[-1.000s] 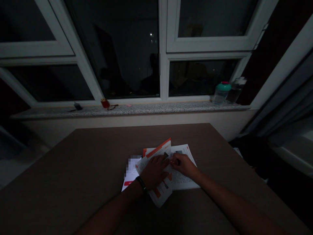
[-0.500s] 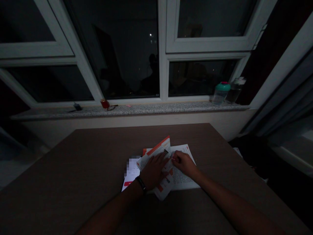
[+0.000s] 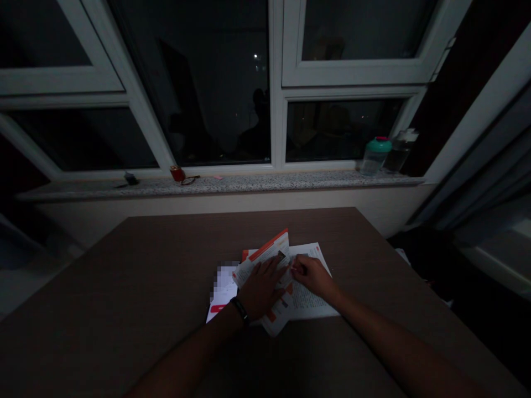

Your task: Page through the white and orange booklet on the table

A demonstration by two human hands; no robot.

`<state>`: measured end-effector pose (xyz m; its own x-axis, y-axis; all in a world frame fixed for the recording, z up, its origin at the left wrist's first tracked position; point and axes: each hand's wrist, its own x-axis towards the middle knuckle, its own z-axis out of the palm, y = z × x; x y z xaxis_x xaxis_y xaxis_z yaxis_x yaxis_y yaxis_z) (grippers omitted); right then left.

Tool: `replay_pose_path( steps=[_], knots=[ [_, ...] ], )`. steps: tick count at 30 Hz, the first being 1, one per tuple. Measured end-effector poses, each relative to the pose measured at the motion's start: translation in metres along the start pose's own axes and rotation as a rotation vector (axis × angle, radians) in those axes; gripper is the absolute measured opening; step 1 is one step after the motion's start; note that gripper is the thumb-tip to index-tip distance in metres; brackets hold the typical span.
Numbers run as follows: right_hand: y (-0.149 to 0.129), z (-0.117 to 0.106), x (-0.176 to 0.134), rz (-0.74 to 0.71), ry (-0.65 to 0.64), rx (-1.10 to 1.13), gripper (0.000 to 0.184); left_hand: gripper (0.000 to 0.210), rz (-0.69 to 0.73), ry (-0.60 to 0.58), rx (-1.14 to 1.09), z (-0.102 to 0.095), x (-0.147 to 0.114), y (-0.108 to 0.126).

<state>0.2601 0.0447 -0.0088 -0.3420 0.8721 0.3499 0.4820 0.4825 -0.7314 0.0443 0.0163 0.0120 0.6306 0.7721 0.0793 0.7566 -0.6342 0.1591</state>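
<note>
A printed booklet (image 3: 311,305) with orange accents lies open on the dark wooden table. Across its left part rests a slanted, folded page (image 3: 271,246) with an orange upper edge. My left hand (image 3: 261,284), a black band on its wrist, presses flat on this page with fingers stretched out. My right hand (image 3: 313,275) is closed, its fingertips pinched together beside the page's right edge; what they hold, if anything, is too small and dark to make out. Left of the booklet lies a lit phone (image 3: 224,290), partly covered by the page and my left hand.
The table (image 3: 166,265) reaches toward a stone windowsill (image 3: 249,184). On the sill stand a shaker bottle (image 3: 375,156) with a teal lid, a clear bottle (image 3: 400,152), a small red object (image 3: 177,173) and a small dark item (image 3: 131,178). A grey curtain (image 3: 477,160) hangs at the right.
</note>
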Motion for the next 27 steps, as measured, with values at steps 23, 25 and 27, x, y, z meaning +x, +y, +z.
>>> replay_pose_path(
  steps=[23,25,27],
  knots=[
    [-0.0012,0.0013,-0.0044,-0.101,-0.188,0.101,0.013,0.058,0.027,0.078,-0.049,-0.0046,-0.0025,0.0041],
    [-0.0019,0.0008,-0.0059,-0.120,-0.225,0.114,0.012,0.057,0.034,0.081,-0.047,-0.0055,-0.0025,0.0046],
    [-0.0015,0.0006,-0.0064,-0.112,-0.199,0.081,0.011,0.055,0.021,0.078,-0.035,-0.0047,-0.0023,0.0042]
  ],
)
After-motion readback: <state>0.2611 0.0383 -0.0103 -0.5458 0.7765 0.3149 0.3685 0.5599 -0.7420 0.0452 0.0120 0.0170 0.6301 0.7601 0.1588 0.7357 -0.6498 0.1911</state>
